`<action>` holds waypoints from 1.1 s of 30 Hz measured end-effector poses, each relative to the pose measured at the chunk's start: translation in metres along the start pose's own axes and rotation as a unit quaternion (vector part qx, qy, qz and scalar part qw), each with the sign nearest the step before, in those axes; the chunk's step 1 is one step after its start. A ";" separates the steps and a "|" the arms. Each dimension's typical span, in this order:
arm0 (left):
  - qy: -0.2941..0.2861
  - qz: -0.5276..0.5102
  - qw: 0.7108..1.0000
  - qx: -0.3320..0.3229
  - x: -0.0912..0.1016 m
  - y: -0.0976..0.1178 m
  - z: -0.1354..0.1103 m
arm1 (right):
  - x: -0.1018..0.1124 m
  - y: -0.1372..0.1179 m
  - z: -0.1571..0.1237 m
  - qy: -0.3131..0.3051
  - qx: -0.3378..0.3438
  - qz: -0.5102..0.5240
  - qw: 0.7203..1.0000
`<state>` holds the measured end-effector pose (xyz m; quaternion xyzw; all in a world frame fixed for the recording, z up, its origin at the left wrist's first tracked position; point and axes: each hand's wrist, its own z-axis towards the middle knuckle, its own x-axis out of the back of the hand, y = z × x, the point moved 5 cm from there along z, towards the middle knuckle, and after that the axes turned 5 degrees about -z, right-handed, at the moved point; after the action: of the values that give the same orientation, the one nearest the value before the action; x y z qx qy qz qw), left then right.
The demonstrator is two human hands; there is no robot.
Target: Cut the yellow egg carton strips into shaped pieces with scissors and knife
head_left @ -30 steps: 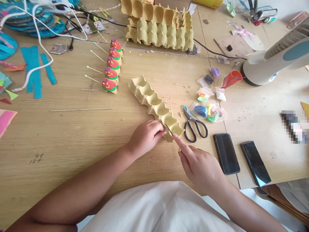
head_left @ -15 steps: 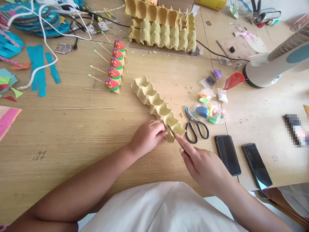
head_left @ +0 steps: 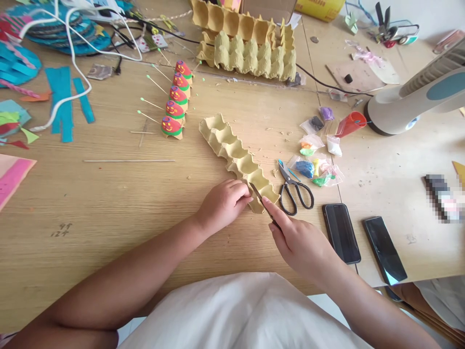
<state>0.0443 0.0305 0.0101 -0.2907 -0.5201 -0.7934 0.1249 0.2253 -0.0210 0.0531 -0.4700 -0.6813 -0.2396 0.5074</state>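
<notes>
Near the desk's (head_left: 109,203) front edge, the left hand (head_left: 222,203) curls its grip clamped onto the egg-carton strip (head_left: 236,160), while the right hand (head_left: 301,245), forefinger extended, clamps a blade (head_left: 258,196).

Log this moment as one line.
left hand steadies egg carton strip | right hand holds blade on it | scissors beside
</notes>
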 end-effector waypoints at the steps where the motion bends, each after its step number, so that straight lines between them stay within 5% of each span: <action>1: 0.000 0.002 1.000 0.002 0.000 0.000 0.000 | -0.001 0.000 -0.001 0.003 0.000 -0.005 1.000; 15: -0.005 0.008 1.000 -0.002 -0.001 0.000 0.001 | -0.006 -0.002 -0.008 0.028 -0.005 -0.118 0.993; 33: -0.008 0.013 1.000 -0.007 -0.001 0.003 0.000 | -0.003 -0.006 0.001 0.022 -0.006 -0.119 0.993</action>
<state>0.0465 0.0295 0.0114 -0.3043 -0.5115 -0.7931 0.1293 0.2200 -0.0237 0.0512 -0.3833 -0.7198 -0.3123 0.4873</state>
